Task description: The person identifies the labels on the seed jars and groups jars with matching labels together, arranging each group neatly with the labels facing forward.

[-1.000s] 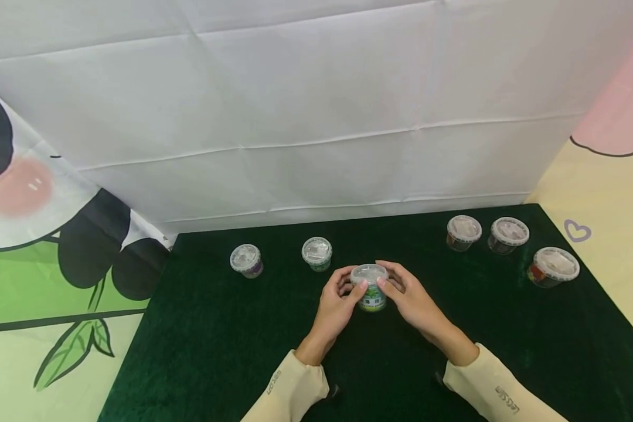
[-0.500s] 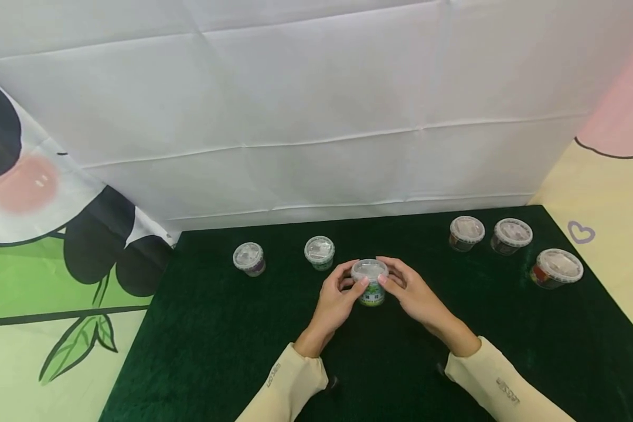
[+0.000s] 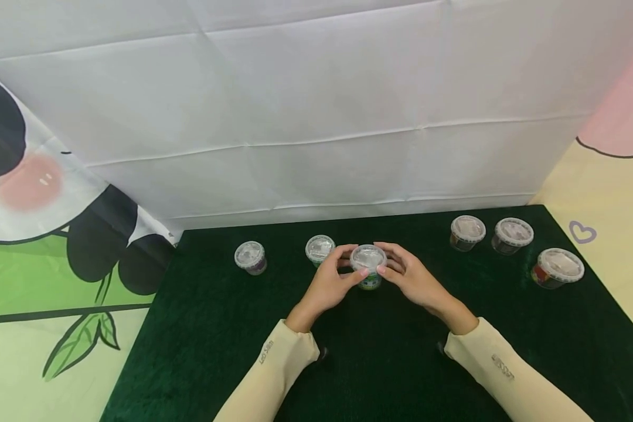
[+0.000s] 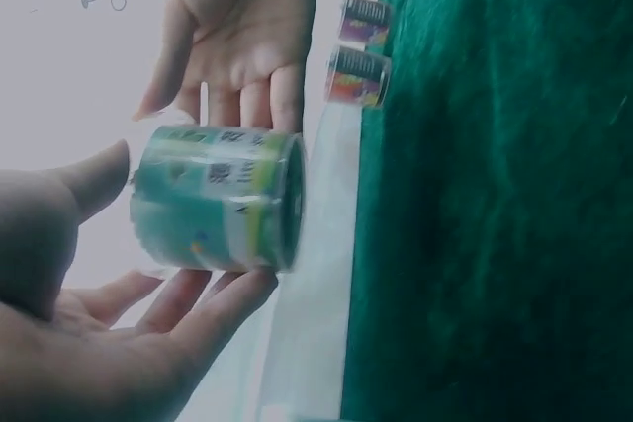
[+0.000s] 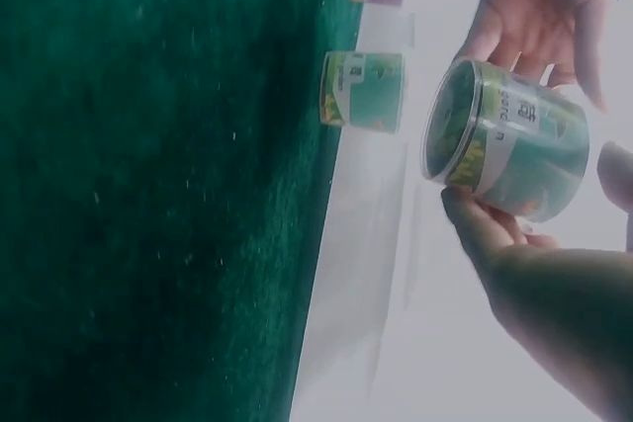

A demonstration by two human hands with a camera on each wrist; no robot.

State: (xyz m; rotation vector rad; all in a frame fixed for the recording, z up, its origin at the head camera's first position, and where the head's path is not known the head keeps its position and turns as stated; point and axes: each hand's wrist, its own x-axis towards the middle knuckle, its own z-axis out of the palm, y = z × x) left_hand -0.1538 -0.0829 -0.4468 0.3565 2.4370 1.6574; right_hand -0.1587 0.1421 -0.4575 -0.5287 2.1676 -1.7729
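Both hands hold a clear round plastic tub [image 3: 370,280] with a transparent lid and a green label. My left hand [image 3: 331,282] grips its left side, and my right hand [image 3: 412,283] grips its right side, thumbs toward me. In the wrist views the tub [image 4: 220,200] shows its bare underside, off the green cloth. Just behind my left hand stands a similar lidded tub [image 3: 319,248] with a green label, its lower part hidden by that hand.
A purple-labelled tub [image 3: 251,258] stands farther left on the green cloth [image 3: 211,334]. At the right are three lidded tubs: one tub [image 3: 466,232], a second tub [image 3: 512,235] and a red-labelled tub [image 3: 557,268]. A white fabric backdrop [image 3: 316,176] rises behind the table.
Both hands have carried the tub away from me, toward the back of the table. My left hand now partly covers the green-labelled tub behind it. The other tubs stay in place.
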